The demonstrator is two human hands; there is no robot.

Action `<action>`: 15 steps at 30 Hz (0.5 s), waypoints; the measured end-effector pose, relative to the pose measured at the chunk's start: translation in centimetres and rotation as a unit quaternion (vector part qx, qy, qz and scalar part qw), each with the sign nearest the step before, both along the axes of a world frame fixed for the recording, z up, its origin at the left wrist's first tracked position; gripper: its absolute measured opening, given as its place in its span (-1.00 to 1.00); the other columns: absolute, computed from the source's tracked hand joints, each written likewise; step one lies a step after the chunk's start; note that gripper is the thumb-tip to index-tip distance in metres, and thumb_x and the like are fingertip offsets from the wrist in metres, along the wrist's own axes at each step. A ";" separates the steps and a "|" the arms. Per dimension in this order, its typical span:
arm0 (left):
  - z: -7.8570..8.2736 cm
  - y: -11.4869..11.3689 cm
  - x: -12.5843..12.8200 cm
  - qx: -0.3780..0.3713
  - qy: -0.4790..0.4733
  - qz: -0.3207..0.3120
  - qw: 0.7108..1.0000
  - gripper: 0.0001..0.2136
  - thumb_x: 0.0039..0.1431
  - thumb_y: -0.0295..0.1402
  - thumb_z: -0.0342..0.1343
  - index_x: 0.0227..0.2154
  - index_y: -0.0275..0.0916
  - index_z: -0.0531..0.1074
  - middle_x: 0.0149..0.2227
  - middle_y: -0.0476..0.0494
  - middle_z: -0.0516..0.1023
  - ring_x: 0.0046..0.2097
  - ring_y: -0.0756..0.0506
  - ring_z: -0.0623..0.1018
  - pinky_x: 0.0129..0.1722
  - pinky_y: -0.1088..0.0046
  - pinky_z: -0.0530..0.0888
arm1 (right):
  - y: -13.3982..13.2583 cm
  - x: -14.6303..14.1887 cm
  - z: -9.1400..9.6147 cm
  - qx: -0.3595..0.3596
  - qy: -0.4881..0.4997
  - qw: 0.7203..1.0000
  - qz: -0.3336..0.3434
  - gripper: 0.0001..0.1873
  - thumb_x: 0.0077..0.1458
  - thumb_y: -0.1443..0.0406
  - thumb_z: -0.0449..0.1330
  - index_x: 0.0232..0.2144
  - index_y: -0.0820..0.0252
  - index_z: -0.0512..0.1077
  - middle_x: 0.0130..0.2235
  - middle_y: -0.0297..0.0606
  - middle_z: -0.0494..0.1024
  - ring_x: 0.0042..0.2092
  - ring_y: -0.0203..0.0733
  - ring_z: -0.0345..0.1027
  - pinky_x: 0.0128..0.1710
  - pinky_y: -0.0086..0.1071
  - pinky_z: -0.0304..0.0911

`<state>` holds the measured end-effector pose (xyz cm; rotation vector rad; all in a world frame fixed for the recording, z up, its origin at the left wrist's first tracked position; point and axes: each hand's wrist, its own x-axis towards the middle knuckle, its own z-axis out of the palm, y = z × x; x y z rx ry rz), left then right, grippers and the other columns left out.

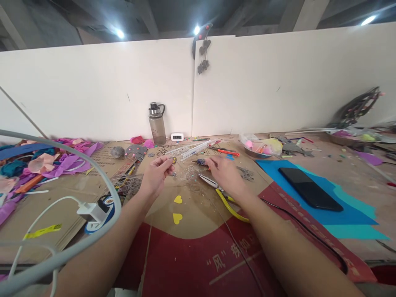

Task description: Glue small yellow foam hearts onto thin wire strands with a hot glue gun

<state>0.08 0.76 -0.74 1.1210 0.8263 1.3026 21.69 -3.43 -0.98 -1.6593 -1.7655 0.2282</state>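
Observation:
My left hand [157,175] is closed in a pinch on a small dark-and-yellow piece [174,160], too small to make out further. To the right, my right hand [227,172] wraps round a hot glue gun [201,162]; its dark nozzle points left toward the pinched piece, apart from it, and the hand hides most of its body. Yellow-handled pliers [228,204] lie beneath my right wrist, jaws toward the middle. Nearer to me, two yellow heart cutouts [177,218] rest on the cardboard [192,231]. Clear glue sticks [195,150] lie beyond my hands.
A water bottle [157,126] and a small digital clock [177,137] stand by the white partition. An orange cutter [228,152] lies behind my right hand. At right, a phone [309,189] rests on blue sheets [349,216]. A grey tube [116,185] arcs across the left, near a white plug [92,212].

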 end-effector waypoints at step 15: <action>-0.5 0.3 -0.1 0.009 0.028 0.018 0.999 -0.75 -0.21 -0.25 0.37 -0.53 -0.29 0.48 -0.61 0.06 0.36 -0.58 0.13 0.25 -0.59 0.58 0.17 | 4.4 3.4 -4.0 -0.184 -0.025 0.974 -0.129 -0.77 0.05 0.26 0.12 -0.32 0.32 0.48 -0.34 0.05 0.58 -0.28 0.00 0.48 -0.32 -0.29 0.25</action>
